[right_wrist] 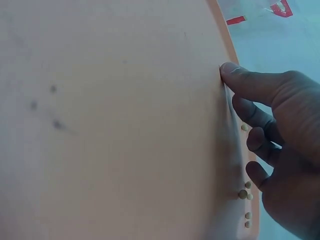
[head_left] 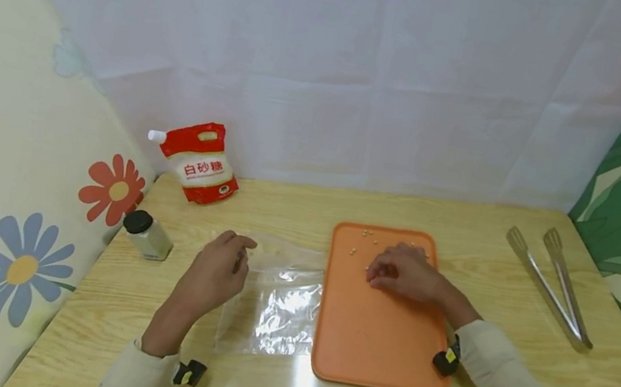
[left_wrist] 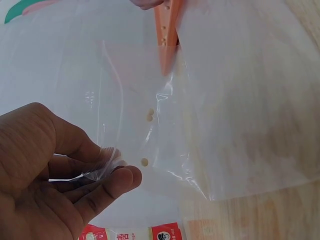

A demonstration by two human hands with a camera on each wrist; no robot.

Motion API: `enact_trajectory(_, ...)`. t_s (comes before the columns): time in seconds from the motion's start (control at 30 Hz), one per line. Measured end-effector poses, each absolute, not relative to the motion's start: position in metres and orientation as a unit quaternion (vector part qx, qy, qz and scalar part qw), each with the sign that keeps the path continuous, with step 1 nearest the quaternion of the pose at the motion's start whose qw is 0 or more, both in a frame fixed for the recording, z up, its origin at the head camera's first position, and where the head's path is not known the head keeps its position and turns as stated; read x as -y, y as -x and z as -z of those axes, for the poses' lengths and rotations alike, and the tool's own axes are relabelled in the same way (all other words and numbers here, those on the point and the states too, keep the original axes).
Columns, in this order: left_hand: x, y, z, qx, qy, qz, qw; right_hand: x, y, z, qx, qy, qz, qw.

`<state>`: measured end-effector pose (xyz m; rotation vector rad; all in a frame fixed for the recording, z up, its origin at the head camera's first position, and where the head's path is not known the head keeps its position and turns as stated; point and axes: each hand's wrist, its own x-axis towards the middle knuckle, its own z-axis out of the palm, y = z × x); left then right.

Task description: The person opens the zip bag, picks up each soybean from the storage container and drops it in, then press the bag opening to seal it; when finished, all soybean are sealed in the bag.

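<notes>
In the head view my left hand (head_left: 215, 273) is at the upper left of a clear zip bag (head_left: 284, 312) lying flat on the table. The left wrist view shows its thumb and fingers pinching the bag's zip edge. A few pale round beans (left_wrist: 144, 162) show through the plastic. My right hand (head_left: 407, 273) is over the far half of an orange tray (head_left: 371, 347), fingers bent. Several beans (right_wrist: 243, 194) lie on the tray close to its fingertips. In the right wrist view thumb and fingertips stand apart, with nothing visible between them.
A red and white sugar pouch (head_left: 201, 165) with a white cap stands at the back left. In front of it is a glass jar (head_left: 154, 241) with a black lid and pale contents. Metal tongs (head_left: 555, 293) lie spread on the right. A white sheet (head_left: 330, 73) hangs behind the table.
</notes>
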<state>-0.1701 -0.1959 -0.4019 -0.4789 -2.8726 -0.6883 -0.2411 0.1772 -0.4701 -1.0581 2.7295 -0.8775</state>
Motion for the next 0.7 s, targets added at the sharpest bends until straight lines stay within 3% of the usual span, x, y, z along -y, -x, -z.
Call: enact_trajectory(0.7,0.1932,0.1701,0.4001,0.958,0.156,0.232,0.071,-0.1731,0.2430,0.4680,-0.894,0.361,0.265,0.029)
